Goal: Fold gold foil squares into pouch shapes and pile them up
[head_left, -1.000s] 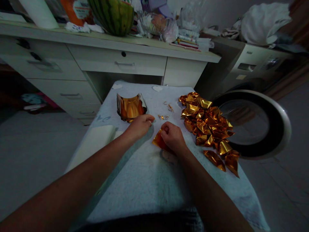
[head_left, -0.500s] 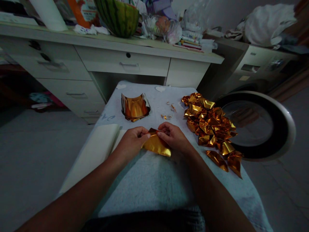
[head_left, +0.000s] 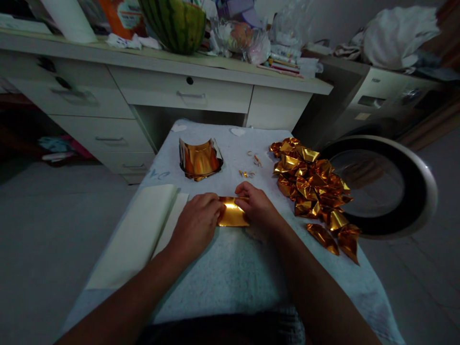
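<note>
A shiny gold foil sheet (head_left: 232,213), folded into a low rectangle, lies between my hands just above the cloth. My left hand (head_left: 201,218) is closed over its left end, the fingertips hidden behind the knuckles. My right hand (head_left: 259,207) pinches its right end between thumb and fingers. Beyond them stands a curved stack of gold foil sheets (head_left: 201,159). To the right is a heap of folded gold foil pieces (head_left: 311,177), with two more pieces lying at its near end. Small foil scraps (head_left: 246,174) lie between stack and heap.
A pale cloth (head_left: 223,268) covers the table. Cream paper sheets (head_left: 134,235) lie at left. Behind stands a white drawer desk (head_left: 187,96) bearing a cut watermelon (head_left: 176,28) and bags. At right, a washing machine door (head_left: 381,187) hangs open beside the table.
The foil sheet has turned from a tilted, curved shape into a flat, level rectangle. My left hand has rolled over, its back now facing up. My right hand keeps its place at the right end.
</note>
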`<state>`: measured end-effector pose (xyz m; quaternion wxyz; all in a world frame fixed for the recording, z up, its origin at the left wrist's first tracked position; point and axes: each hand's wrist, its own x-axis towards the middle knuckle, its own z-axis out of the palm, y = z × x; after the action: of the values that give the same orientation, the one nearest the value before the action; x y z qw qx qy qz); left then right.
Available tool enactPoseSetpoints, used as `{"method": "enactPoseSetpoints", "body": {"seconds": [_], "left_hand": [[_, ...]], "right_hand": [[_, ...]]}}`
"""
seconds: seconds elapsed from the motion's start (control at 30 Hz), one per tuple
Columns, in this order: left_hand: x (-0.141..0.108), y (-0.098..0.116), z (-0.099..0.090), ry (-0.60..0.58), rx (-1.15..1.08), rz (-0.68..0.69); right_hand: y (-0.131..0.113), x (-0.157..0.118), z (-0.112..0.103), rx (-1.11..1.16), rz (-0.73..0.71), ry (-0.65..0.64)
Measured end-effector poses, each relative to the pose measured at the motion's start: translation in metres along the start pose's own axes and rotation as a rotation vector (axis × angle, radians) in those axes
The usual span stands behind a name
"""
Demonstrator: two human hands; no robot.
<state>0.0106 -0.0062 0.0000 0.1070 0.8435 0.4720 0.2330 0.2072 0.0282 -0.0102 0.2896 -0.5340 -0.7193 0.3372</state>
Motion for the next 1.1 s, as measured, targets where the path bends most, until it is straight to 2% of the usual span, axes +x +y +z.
{"method": "enactPoseSetpoints", "body": {"seconds": [0.07, 0.13, 0.3, 0.37, 0.4, 0.47, 0.57, 0.87, 1.1], "left_hand": [[-0.002, 0.001, 0.002, -0.111, -0.003, 0.084], [-0.006, 0.002, 0.003, -0.168, 0.007, 0.119], [-0.011, 0.000, -0.002, -0.241, -0.036, 0.094], [-0.011, -0.001, -0.005, -0.280, -0.074, 0.062], [-0.011, -0.001, -0.006, -0.290, -0.089, 0.052], [-0.011, -0.002, -0.005, -0.282, -0.115, 0.044], [-0.011, -0.004, -0.003, -0.235, -0.143, 0.057], [-0.012, -0.013, 0.005, -0.153, -0.188, 0.062], [-0.011, -0.008, 0.000, -0.174, -0.128, 0.021]], "right_hand": [[0.000, 0.001, 0.003, -0.079, 0.000, -0.008], [0.001, 0.001, 0.006, -0.185, -0.024, 0.011], [-0.014, -0.007, -0.003, -0.484, -0.170, 0.089], [-0.025, -0.014, -0.010, -0.513, -0.209, 0.034], [-0.029, -0.018, -0.013, -0.502, -0.224, -0.037], [-0.033, -0.026, -0.014, -0.490, -0.237, -0.189], [-0.031, -0.034, -0.010, -0.514, -0.224, -0.233], [-0.019, -0.041, -0.002, -0.502, -0.270, -0.133], [-0.009, -0.046, -0.004, -0.375, -0.222, -0.073]]}}
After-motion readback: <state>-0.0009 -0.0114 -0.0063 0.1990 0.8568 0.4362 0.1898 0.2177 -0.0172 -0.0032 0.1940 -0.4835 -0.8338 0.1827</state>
